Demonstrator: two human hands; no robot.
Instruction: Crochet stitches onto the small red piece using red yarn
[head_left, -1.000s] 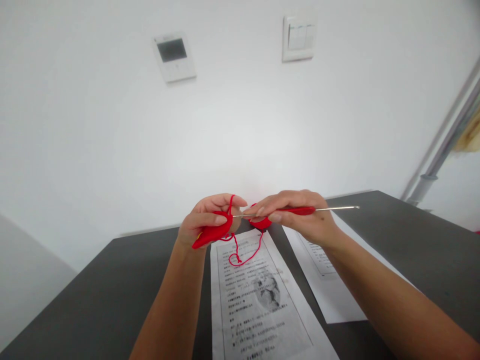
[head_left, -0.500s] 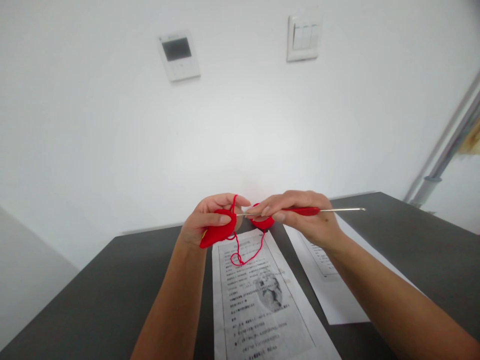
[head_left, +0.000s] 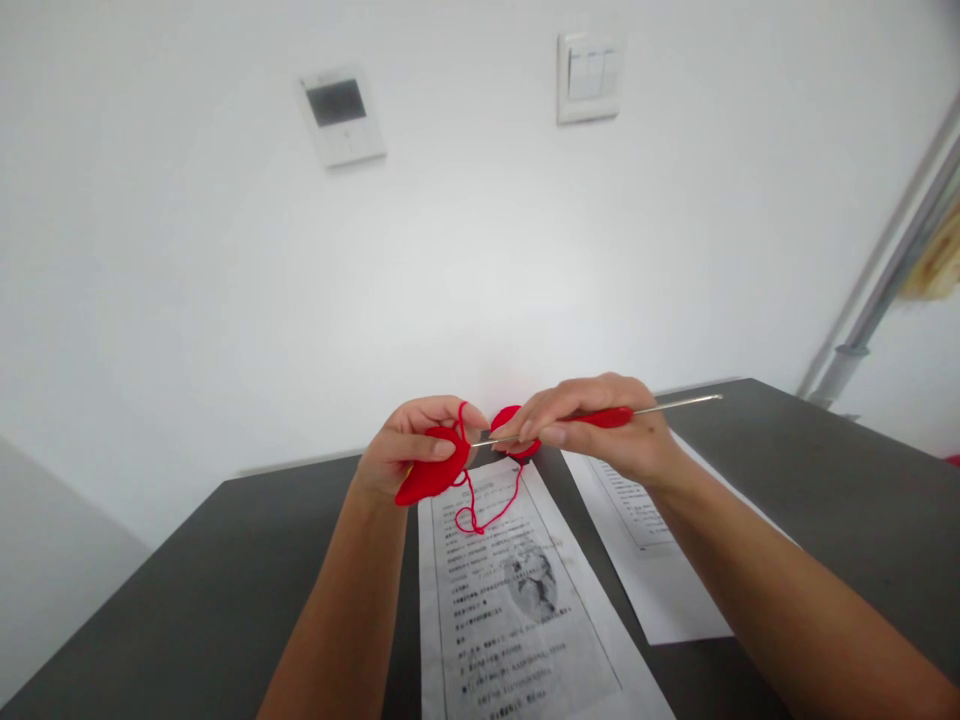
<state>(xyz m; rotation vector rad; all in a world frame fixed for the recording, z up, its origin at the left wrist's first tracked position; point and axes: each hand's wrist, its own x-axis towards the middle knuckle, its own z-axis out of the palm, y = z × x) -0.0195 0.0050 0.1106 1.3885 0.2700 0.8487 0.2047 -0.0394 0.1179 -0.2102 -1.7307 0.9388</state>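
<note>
Red yarn piece (head_left: 433,472) sits over the far left corner of the printed sheet (head_left: 480,600), pinched by the left hand (head_left: 401,440); past that sheet's far end, the right hand (head_left: 630,445) pinches a hook (head_left: 609,417), tip seemingly at the piece's edge: keep the strand (head_left: 462,418) evenly taut

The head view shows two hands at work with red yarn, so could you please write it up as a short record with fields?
Left hand: bare hand pinching a red piece, with a strand over one finger
Right hand: bare hand gripping a hook by its red handle
Hook tip: at the red piece's edge; whether inside a stitch, cannot tell
Yarn: loose strand looping over a printed sheet
Yarn bundle: round, red, partly behind the right hand
Surface: dark table, with a second sheet at right
Wall: screen panel, switch plate
</note>
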